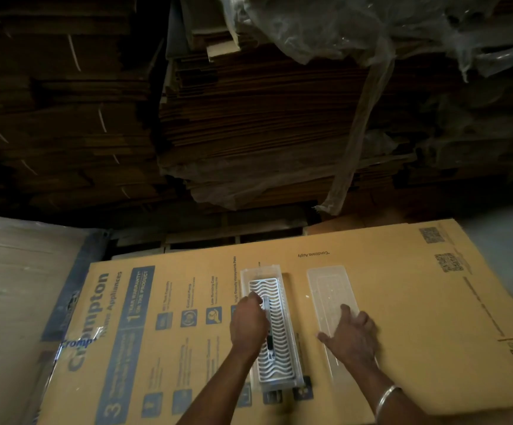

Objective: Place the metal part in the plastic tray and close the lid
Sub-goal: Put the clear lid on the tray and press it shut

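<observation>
Part point(275, 329) already down inside the tray point(246, 280), on flattened cardboard point(402, 302). Left hand point(249, 323) over the tray's left edge, fingers curled narrow onto the part, apparently seating it. Lid point(325, 286) off, flat just right of the tray, apart from it. Right hand point(351, 337) on the lid's near end, fingers spread wide. Left to do: lifting the lid across and closing.

Metal part point(275, 329) in tray point(259, 271) — lid point(330, 289) right.

Left hand point(249, 325) pinches the metal part point(275, 329) inside the plastic tray point(246, 279), right hand point(351, 335) flat on the lid point(325, 283) alongside.
</observation>
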Demonstrator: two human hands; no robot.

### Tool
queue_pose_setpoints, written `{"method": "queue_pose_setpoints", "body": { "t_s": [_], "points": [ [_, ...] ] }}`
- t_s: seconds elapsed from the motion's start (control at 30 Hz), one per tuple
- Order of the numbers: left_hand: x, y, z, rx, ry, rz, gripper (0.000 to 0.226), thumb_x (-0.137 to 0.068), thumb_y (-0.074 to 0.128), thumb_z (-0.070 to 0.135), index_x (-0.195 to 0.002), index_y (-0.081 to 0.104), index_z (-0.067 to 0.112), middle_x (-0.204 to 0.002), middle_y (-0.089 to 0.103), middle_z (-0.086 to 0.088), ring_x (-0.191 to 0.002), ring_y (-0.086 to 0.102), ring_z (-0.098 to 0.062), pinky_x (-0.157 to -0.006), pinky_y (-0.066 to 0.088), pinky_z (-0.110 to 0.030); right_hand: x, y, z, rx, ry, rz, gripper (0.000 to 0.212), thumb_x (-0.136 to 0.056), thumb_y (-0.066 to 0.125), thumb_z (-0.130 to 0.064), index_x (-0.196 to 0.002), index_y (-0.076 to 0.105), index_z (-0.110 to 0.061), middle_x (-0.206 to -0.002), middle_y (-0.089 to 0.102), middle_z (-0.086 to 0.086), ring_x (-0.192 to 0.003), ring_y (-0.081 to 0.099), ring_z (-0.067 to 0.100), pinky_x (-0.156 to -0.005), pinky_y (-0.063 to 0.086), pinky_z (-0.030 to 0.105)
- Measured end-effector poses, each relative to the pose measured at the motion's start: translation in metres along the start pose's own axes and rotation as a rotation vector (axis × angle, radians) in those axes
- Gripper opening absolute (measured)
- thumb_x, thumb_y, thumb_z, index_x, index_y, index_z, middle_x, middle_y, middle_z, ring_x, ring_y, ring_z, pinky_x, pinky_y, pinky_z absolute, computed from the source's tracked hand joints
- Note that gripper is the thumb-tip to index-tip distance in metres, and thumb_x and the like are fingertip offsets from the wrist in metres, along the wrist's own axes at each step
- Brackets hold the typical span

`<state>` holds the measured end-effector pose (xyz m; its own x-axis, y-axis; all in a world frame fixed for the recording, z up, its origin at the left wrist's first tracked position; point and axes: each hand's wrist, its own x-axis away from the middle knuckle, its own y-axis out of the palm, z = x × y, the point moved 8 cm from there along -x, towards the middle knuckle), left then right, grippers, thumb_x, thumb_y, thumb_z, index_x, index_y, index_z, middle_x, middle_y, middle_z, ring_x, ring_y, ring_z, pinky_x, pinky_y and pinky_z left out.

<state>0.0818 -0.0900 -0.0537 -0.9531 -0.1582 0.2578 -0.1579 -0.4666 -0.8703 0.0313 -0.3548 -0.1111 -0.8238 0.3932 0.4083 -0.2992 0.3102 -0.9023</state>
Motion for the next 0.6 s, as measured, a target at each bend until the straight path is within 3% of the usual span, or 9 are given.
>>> {"method": "queue_pose_setpoints", "body": {
  "t_s": [0.1,0.27,0.4,0.6],
  "points": [
    [0.006,-0.015,-0.018,0.150,-0.009,0.074,0.013,-0.093,0.064,0.019,-0.105,0.068,0.020,-0.099,0.072,0.001,-0.084,0.067,-0.017,-0.064,0.045,-0.028,0.001,-0.003,-0.003,-0.008,-0.010,0.002,0.105,-0.068,0.070,-0.074,-0.148,0.022,-0.026,-0.138,0.034,0.015,-0.127,0.034,0.033,-0.090,0.050,0.041],
    [0.016,-0.022,-0.047,0.331,0.019,0.126,0.012,-0.097,0.065,0.024,-0.102,0.064,0.013,-0.095,0.067,-0.003,-0.078,0.060,-0.018,-0.067,0.038,-0.028,0.005,-0.015,-0.008,-0.027,0.001,0.018,0.111,-0.062,0.071,-0.075,-0.148,0.022,-0.024,-0.132,0.038,0.017,-0.118,0.040,0.033,-0.088,0.051,0.041],
    [0.016,-0.025,-0.064,0.443,-0.046,0.113,0.007,-0.096,0.066,0.021,-0.098,0.065,0.014,-0.095,0.070,-0.003,-0.077,0.064,-0.022,-0.058,0.038,-0.024,0.013,-0.032,-0.028,-0.056,-0.031,0.022,0.111,-0.065,0.067,-0.077,-0.150,0.020,-0.025,-0.134,0.037,0.018,-0.117,0.041,0.035,-0.085,0.048,0.042],
    [0.015,-0.014,-0.085,0.541,-0.118,0.016,0.015,-0.094,0.068,0.026,-0.107,0.068,0.019,-0.094,0.072,0.005,-0.082,0.071,-0.022,-0.080,0.058,-0.043,0.040,-0.047,-0.076,-0.101,-0.119,0.014,0.112,-0.065,0.062,-0.082,-0.152,0.012,-0.032,-0.137,0.032,0.018,-0.122,0.036,0.036,-0.087,0.050,0.047]
  ]
}}
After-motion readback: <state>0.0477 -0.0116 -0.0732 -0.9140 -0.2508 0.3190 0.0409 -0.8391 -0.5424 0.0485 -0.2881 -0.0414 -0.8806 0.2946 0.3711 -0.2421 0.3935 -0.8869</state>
